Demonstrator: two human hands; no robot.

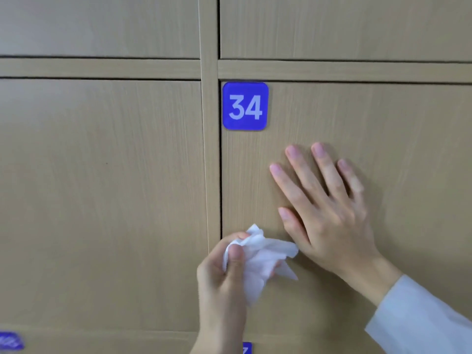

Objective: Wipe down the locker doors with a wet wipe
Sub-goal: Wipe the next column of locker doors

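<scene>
Holding the wet wipe (258, 259) bunched up, the left hand (222, 284) sits down at six o'clock, thumb and fingers pinched round the white wad, right by the seam at the lower left corner of the locker door (383, 149). Over at four o'clock the right hand (324, 208) lies flat on that same door, fingers straight and spread, gripping nothing, white sleeve (421, 318) trailing off to the corner.

That wipe looks soft, limp and light, likely damp, so it'll crumple and slide easily; best held by the bunched middle with a flat pad of cloth facing the wood. Loose tails hang off it at three and six o'clock.

Up at eleven o'clock on the door, the blue number plate (245, 106) reads 34, its raised rim likely to snag the wipe. Plenty of bare wood lies from twelve round to three o'clock. The dark gap (220, 162) runs along the door's left edge, frame beyond it.
</scene>
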